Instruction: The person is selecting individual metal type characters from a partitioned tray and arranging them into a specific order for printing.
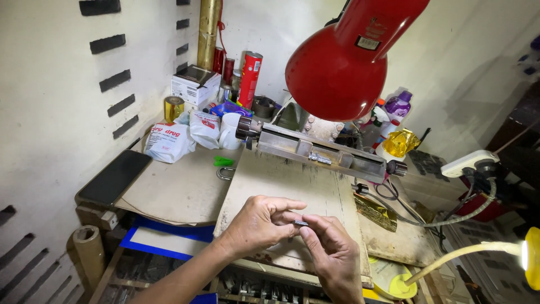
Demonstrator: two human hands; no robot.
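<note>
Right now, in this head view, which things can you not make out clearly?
- Small dark metal piece: too small to identify, pinched between left hand and right hand fingertips.
- Red lamp shade: cut off by the top edge; it hides items behind it.
- Purple-capped bottle: partly hidden behind the lamp shade.
- Metal clamp frame: its function is unclear.

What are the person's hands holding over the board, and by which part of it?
A small dark metal piece, pinched between the fingers of the left hand and the right hand. It is too small to tell which part is gripped.
</note>
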